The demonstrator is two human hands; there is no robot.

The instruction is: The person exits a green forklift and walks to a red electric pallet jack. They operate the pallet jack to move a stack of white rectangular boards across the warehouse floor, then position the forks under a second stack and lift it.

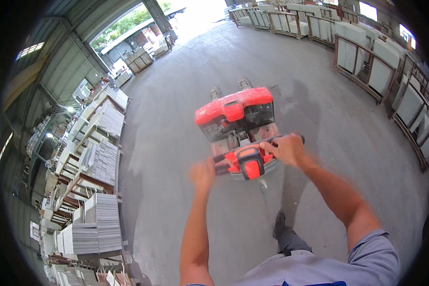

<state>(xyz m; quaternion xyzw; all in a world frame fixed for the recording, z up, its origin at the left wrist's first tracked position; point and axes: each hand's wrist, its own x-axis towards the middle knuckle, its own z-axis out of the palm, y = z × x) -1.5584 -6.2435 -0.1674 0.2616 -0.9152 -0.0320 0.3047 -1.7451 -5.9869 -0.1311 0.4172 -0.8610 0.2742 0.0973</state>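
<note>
In front of me on the floor stands a red electric pallet truck, its two forks pointing away. Its red and black control handle reaches back toward my body. My right hand is wrapped round the handle's right grip, the thumb lying toward the red centre. At the left end of the handle is my left hand, closed on the grip and a little smeared by motion. Both arms are stretched forward.
Stacks of pale slabs and tiles line the left side. Along the right stand wooden frames holding upright white slabs. A grey concrete floor runs between them to a bright wide doorway at the far end.
</note>
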